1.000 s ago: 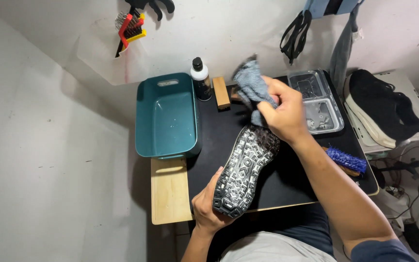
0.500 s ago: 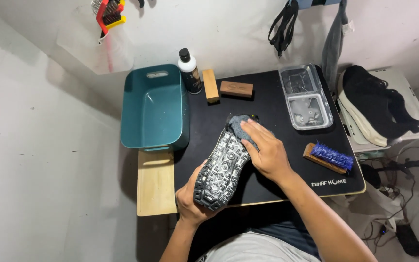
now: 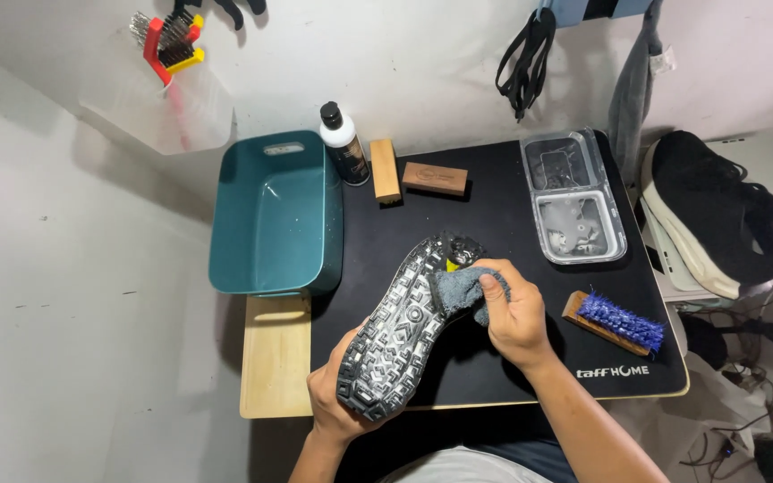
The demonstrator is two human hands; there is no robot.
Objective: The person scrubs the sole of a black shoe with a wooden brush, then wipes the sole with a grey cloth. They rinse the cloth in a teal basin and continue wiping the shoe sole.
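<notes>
Grey cloth (image 3: 460, 291): bunched in my right hand (image 3: 513, 315), fingers clamped; I'd press firmly along the treads.
Shoe (image 3: 402, 329): sole up, heel gripped by my left hand (image 3: 337, 404); I'd hold steady.

Left hand (image 3: 333, 394) cupped, fingers curled in grip. Right hand (image 3: 512, 313) clenched, thumb forward, forearm angled inward.

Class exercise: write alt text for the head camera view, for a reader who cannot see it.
Seen from above, a person's left hand holds a shoe sole-up over a black mat while the right hand presses a grey cloth against the sole. A teal tub, a bottle and a blue-bristled brush lie nearby.
</notes>
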